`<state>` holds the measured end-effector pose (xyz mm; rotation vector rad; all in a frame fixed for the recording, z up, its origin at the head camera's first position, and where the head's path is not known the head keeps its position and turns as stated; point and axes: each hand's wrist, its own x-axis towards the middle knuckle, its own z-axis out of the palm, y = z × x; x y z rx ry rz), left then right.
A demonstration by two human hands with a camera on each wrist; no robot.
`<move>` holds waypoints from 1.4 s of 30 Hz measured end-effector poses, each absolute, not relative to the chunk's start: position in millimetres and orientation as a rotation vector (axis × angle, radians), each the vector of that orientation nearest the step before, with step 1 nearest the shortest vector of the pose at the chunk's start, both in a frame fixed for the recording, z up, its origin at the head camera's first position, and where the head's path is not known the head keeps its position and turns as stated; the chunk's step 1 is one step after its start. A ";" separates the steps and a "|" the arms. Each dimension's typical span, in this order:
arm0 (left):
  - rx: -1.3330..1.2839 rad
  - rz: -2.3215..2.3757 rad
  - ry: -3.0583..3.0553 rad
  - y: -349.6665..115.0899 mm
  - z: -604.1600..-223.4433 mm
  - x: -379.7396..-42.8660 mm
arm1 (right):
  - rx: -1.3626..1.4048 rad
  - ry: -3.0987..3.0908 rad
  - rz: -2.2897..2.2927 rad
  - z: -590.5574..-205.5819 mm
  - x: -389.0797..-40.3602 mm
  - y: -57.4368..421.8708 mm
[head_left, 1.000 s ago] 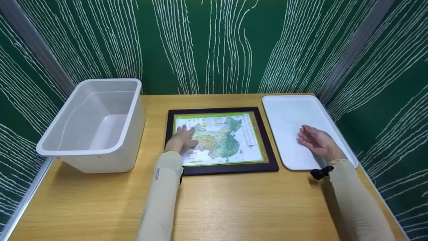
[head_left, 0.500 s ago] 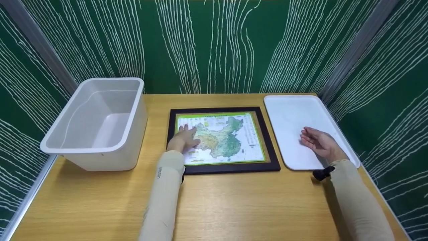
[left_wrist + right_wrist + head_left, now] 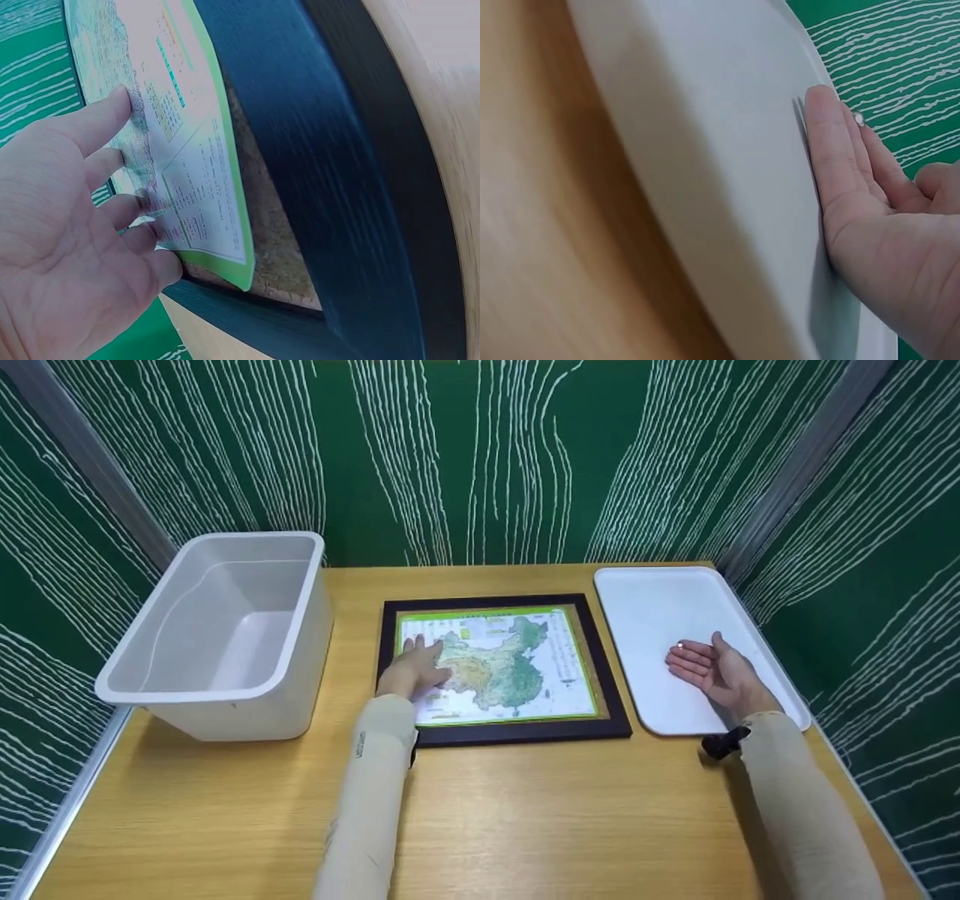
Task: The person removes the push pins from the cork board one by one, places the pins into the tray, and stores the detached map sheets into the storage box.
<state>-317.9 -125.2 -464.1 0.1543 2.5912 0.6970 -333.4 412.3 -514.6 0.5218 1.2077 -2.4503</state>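
My left hand (image 3: 414,666) rests with spread fingers on the left part of a printed map (image 3: 495,667). The map has a bright green border and lies on a cork board with a dark frame (image 3: 517,733). In the left wrist view its corner curls a little off the cork (image 3: 281,270). Over the white tray (image 3: 652,607), my right hand (image 3: 712,671) is turned palm up, fingers extended together and thumb apart. A tiny shiny whitish piece (image 3: 859,118) sits near the fingertips, too small to identify; in the right wrist view the hand's edge lies along the tray.
A deep white plastic tub (image 3: 214,690) stands at the left of the wooden table (image 3: 525,817). Green panels with white wavy lines (image 3: 510,457) rise at the back and both sides, with grey posts (image 3: 799,465) at the corners.
My right hand has turned palm up and its thumb has lifted away, bringing the tiny shiny piece into view. My left hand stays on the map. The head view has shifted slightly.
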 end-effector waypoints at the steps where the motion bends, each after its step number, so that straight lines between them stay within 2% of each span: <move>1: 0.152 0.699 2.595 -125.3 -463.6 -317.8 | 0.512 1.201 -2.451 -514.0 -333.7 412.0; 14: 0.162 0.701 2.591 -120.1 -465.0 -317.5 | 0.537 1.261 -2.422 -506.3 -331.6 414.0; 25: 0.171 0.616 2.585 -119.2 -466.8 -320.2 | 0.533 1.357 -2.395 -514.3 -327.7 413.0; 42: 0.234 0.601 2.664 -125.6 -470.1 -318.0 | 0.496 1.642 -2.239 -500.5 -328.8 394.5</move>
